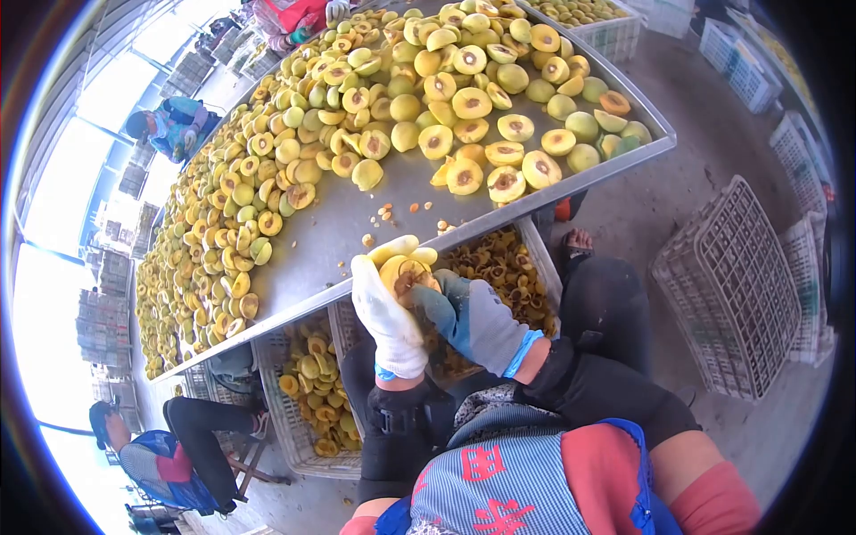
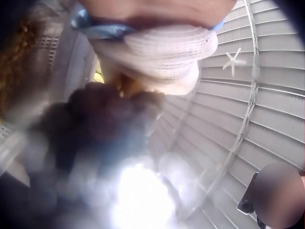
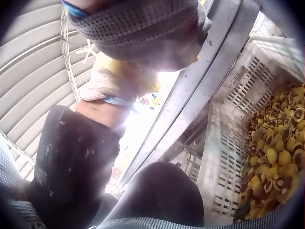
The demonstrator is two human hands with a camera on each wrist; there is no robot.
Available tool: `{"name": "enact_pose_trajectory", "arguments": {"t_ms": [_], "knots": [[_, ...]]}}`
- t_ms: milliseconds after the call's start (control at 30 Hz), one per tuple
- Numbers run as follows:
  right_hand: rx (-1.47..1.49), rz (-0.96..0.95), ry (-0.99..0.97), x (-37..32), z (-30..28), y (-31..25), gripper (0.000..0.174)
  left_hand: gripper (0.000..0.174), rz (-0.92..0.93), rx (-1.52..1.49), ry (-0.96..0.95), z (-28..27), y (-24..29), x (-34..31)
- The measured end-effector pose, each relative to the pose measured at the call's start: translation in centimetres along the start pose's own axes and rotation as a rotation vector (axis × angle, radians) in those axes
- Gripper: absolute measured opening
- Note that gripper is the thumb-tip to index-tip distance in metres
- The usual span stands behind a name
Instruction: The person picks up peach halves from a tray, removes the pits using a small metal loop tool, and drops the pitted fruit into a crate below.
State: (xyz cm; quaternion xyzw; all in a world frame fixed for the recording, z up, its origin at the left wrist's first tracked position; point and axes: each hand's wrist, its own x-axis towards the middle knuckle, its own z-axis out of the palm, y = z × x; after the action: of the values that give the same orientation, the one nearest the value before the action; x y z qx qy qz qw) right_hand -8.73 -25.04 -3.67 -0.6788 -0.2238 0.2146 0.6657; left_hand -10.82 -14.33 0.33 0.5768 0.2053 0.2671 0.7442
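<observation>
In the head view my left hand (image 1: 390, 312), in a white glove with yellow fingertips, grips a yellow peach half (image 1: 412, 275) with a brown centre, just over the near edge of the metal table (image 1: 334, 234). Fingers of my right hand (image 1: 477, 323), in a grey-blue glove, curl against the same half from the right. Whether the right hand also holds a small tool I cannot tell. Both gloves have blue bands at the wrists. The right wrist view shows the right glove (image 3: 143, 36) close to the left glove (image 3: 107, 81); the left wrist view is partly blurred.
A heap of cut peaches (image 1: 294, 143) covers much of the table. Small loose kernels (image 1: 385, 212) lie near its edge. Below are a crate of yellow-brown scraps (image 1: 557, 267) and a crate of fruit pieces (image 1: 278, 392). A crate (image 1: 669, 267) stands right. Another person (image 1: 156, 468) sits left.
</observation>
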Motion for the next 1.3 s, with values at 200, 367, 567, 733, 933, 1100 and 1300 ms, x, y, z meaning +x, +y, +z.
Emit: {"name": "enact_pose_trajectory", "arguments": {"t_ms": [200, 367, 567, 733, 933, 1100, 1300], "knots": [[0.393, -0.031, -0.06, -0.3, 1.1, 0.5, 0.047, 0.049, 0.13, 0.169, 0.008, -0.7, -0.2, -0.3], [0.501, 0.281, -0.28, -0.6, -0.5, -1.6, 0.046, 0.045, 0.356, 0.36, 0.041, -0.9, -1.3, -0.3], [0.484, 0.099, -0.176, -1.0, 1.8, 1.3, 0.045, 0.051, -0.05, -0.046, 0.076, -1.1, -1.0, -0.3], [0.308, 0.047, -0.128, -1.6, 1.9, 0.7, 0.036, 0.053, -0.116, -0.154, 0.019, -1.2, -1.2, -0.1], [0.499, 0.069, -0.068, -1.1, 2.4, 0.4, 0.046, 0.056, -0.04, -0.131, 0.033, -1.6, -1.4, 0.1], [0.537, 0.077, -0.071, -1.1, 2.7, 1.2, 0.047, 0.048, 0.062, -0.026, 0.016, -0.9, -1.5, -0.8], [0.37, 0.165, -0.181, -0.9, 2.0, 1.4, 0.047, 0.044, 0.006, -0.077, 0.029, -2.0, -1.6, -0.5]]}}
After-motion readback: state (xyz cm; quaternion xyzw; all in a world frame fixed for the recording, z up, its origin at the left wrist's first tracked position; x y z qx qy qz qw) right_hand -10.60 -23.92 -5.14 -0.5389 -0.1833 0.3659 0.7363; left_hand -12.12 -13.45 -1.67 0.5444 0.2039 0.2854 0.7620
